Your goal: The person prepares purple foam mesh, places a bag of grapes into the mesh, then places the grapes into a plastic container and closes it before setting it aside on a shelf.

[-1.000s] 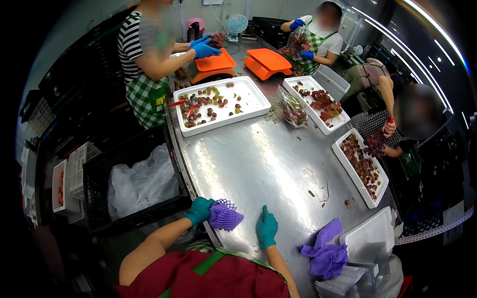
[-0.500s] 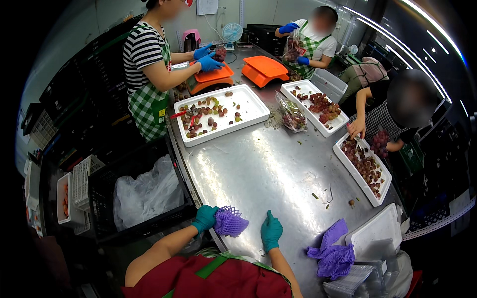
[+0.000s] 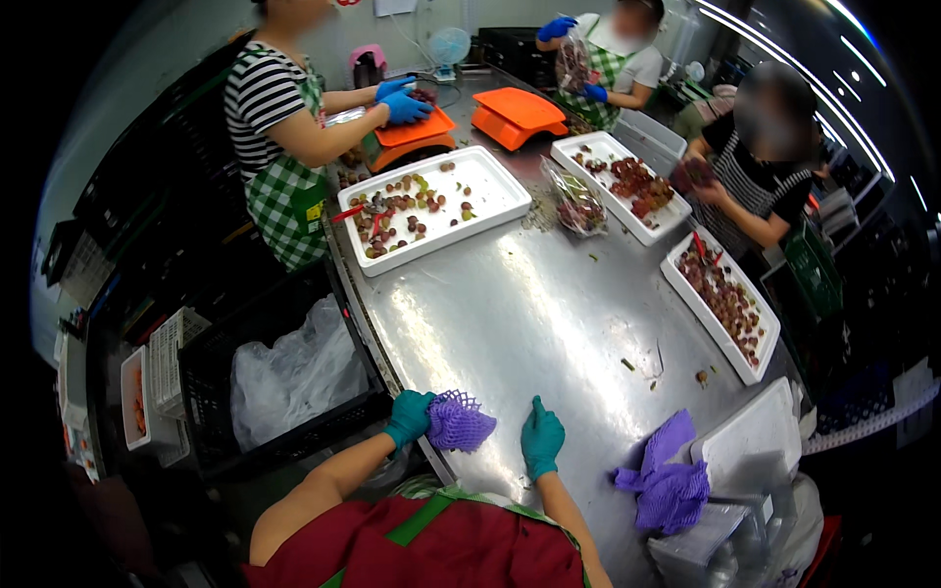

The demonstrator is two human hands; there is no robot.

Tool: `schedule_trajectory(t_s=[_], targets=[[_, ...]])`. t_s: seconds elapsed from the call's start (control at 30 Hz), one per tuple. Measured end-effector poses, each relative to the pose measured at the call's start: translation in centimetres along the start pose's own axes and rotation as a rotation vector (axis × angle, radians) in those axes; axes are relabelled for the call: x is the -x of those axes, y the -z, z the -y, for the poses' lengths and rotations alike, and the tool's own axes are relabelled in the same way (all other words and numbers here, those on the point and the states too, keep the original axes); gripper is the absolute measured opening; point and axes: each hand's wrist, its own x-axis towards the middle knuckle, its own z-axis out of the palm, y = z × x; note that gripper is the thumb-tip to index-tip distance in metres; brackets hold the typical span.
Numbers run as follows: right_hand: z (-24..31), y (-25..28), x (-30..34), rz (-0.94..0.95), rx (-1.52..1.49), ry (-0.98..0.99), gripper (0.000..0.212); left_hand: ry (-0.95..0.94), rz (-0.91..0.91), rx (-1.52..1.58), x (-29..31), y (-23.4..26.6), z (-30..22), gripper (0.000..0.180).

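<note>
My left hand (image 3: 409,419), in a teal glove, is closed on a purple foam net sleeve (image 3: 459,422) at the table's near left edge. The sleeve bulges, and what it may hold inside is hidden. My right hand (image 3: 542,438), gloved alike, rests on the bare metal table (image 3: 510,323) with its index finger stretched forward and nothing in it. More purple foam nets (image 3: 671,480) lie in a heap to the right of it.
White trays of loose grapes (image 3: 436,211) (image 3: 622,186) (image 3: 725,304) stand farther off, two with red-handled shears. A bagged bunch (image 3: 576,204) lies between them. Orange scales (image 3: 518,116), clear plastic boxes (image 3: 701,549) and a black crate (image 3: 294,441) surround the table. Three co-workers handle grapes.
My hands stay nearly in place while the view shifts slightly. The co-worker at right has drawn back from the tray, holding grapes in both hands; red-handled shears now lie in that tray.
</note>
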Motion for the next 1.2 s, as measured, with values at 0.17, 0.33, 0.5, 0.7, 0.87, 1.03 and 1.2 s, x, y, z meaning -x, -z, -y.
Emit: schedule_trajectory(t_s=[0.17,0.33,0.5,0.7,0.87,1.03,1.2], targets=[[-0.7,-0.5,0.0,-0.028,-0.023,0.011,0.026,-0.028,0.01,0.058,-0.1,-1.1,0.7,0.012],[-1.2,-0.6,0.1,-0.036,0.023,0.007,0.028,-0.043,-0.002,0.053,-0.3,-0.4,-0.2,0.013],[-1.3,-0.8,0.4,-0.038,0.035,0.0,0.028,-0.049,0.005,0.041,-0.4,-0.5,0.0,0.012],[-1.1,-0.9,0.4,-0.017,0.065,0.005,0.029,-0.05,-0.013,0.033,-0.1,-0.6,0.2,0.011],[-1.2,-0.8,0.5,-0.008,0.056,-0.004,0.03,-0.061,-0.027,0.033,-0.2,-0.9,0.3,0.012],[-1.2,-0.7,0.5,-0.013,0.068,0.004,0.031,-0.054,-0.03,0.022,-0.1,-0.7,0.1,0.012],[-1.2,-0.6,0.4,-0.001,0.052,-0.003,0.031,-0.018,0.025,0.016,-0.1,-0.9,0.5,0.014]])
